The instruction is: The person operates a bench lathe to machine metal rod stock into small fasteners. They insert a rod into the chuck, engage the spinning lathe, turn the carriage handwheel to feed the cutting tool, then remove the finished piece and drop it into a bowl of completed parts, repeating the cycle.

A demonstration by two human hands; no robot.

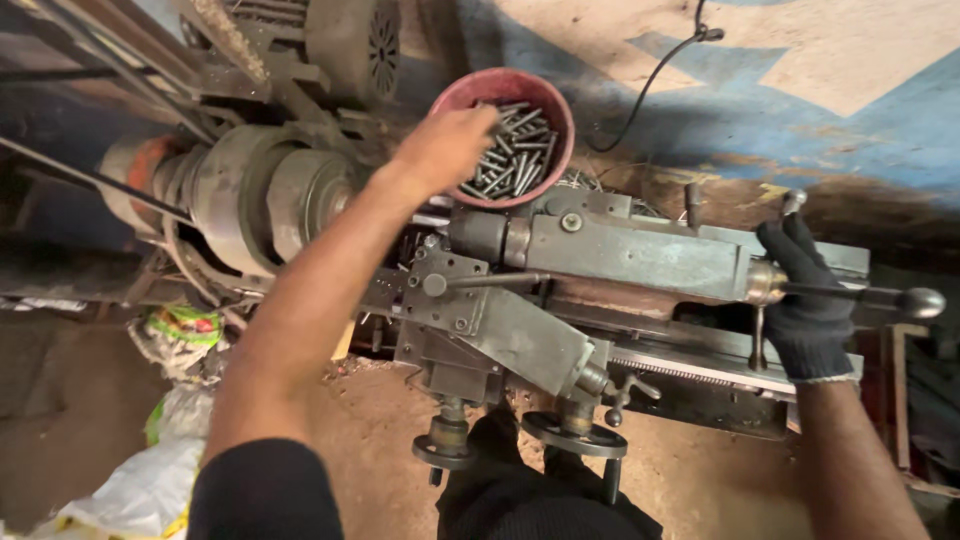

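Left hand [440, 150], bare, reaching into red bowl [452, 100] at upper centre of frame; fingers down among metal rods [520, 150], grip on any rod hidden, cannot tell. Bowl holds loose heap of short grey rods, roughly half full, sits just behind lathe [600, 255]. Right hand [805, 290], dark glove, clenched around tailstock lever [880, 295] at right of frame. Chuck [290, 195] at left looks bare, no rod mounted. Judged stage: picking stock, machining not yet begun.
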